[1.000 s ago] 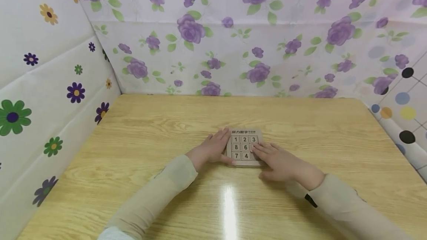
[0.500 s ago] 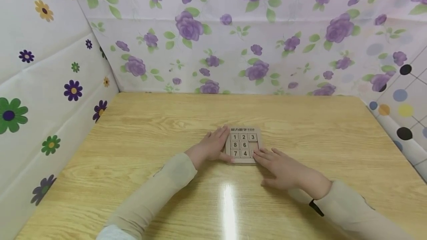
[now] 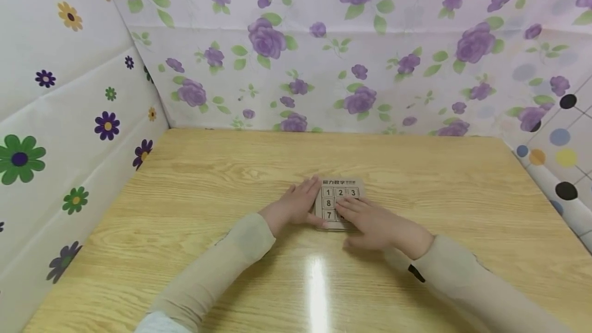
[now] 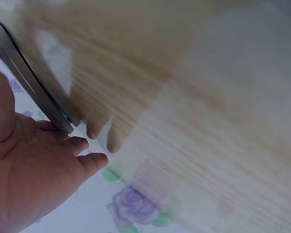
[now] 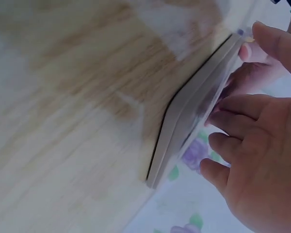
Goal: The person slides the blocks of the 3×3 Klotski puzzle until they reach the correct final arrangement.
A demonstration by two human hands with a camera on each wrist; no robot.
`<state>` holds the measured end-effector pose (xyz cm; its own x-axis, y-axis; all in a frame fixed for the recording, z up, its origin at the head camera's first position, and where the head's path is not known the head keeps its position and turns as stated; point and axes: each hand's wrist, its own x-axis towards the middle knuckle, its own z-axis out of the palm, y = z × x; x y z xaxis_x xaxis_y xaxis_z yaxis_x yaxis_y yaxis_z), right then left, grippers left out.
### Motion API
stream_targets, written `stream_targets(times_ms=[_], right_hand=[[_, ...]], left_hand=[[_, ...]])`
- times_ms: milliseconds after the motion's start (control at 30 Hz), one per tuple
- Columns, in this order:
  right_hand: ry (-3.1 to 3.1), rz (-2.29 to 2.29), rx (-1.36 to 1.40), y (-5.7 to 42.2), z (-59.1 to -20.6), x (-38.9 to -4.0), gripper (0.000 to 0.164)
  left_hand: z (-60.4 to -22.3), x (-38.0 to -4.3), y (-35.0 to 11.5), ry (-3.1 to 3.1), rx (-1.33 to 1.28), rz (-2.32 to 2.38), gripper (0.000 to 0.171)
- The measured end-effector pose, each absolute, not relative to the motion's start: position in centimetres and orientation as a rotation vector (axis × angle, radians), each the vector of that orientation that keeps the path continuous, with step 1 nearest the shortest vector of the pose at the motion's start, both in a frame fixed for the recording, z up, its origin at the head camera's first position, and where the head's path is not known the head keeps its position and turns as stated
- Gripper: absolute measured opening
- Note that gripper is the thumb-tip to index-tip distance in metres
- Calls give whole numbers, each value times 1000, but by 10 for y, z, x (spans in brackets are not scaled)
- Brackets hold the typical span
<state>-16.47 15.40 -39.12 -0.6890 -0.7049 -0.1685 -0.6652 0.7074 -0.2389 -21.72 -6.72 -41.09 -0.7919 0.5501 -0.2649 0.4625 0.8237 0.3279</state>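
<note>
In the head view a flat number sliding puzzle (image 3: pixel 326 224) lies on the table. Its tiles 1, 2 and 3 form the top row, with 8 and 7 below on the left. My left hand (image 3: pixel 296 206) holds the puzzle's left side, thumb at the near left corner and fingers along the left edge. Over the middle and lower right tiles lies my right hand (image 3: pixel 376 223), fairly straight fingertips on the centre of the grid, hiding several tiles. The right wrist view shows the puzzle's edge (image 5: pixel 179 114) beside the right hand's extended fingers (image 5: pixel 233 124).
The wood-grain table (image 3: pixel 231 168) reflects a bright strip of light near its front. A purple-flowered cloth (image 3: pixel 296 81) hangs behind it. More patterned cloth (image 3: pixel 69 117) walls off the left side, and dotted cloth (image 3: pixel 564 173) the right.
The right fingertips first moved from the middle-right tile to the lower right one, uncovering a gap at middle right. They have since moved left onto the centre. The left hand stays put.
</note>
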Motion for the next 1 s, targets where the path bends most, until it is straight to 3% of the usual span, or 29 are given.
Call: stream_targets(times_ms=[500,1000], right_hand=[[2678,-243,-1021,177,-393,-168,71],[2626,-241,-1143,137,-391,-172,72]], left_hand=[[-411,-217,-67,2652,760,340,115],[-409,-216,-67,2641,758,346,113]])
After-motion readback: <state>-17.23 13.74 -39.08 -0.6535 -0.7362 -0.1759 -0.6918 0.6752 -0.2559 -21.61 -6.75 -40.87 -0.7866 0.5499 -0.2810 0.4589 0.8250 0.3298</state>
